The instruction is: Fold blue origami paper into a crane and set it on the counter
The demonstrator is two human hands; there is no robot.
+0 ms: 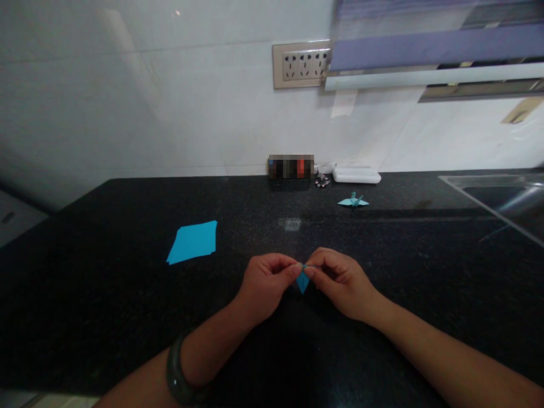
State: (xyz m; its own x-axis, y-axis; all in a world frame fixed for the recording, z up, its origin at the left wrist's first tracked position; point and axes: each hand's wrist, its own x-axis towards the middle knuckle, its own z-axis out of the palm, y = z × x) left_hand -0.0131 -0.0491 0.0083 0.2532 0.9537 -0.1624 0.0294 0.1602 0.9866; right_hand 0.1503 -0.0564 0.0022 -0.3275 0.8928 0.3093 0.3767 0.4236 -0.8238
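Note:
Between my two hands is a small piece of folded blue paper (pixel 302 283), with a pointed end facing down towards me. My left hand (pixel 268 281) pinches its upper left side between thumb and fingers. From the other side my right hand (pixel 341 281) pinches the upper right part, close to my left fingertips. Fingers cover much of the paper's top, so its full shape is hidden. To the left of my hands lies a stack of blue paper sheets (pixel 194 242). Farther back on the right rests a folded paper crane (pixel 353 200) with spread wings.
The black speckled countertop (pixel 106 294) runs back to a tiled wall. Along it stand a blurred-out box (pixel 291 167), a beaded bracelet (pixel 322 181) and a white object (pixel 357 175). A sink rim (pixel 488 207) is at right; wall sockets (pixel 301 66) are above.

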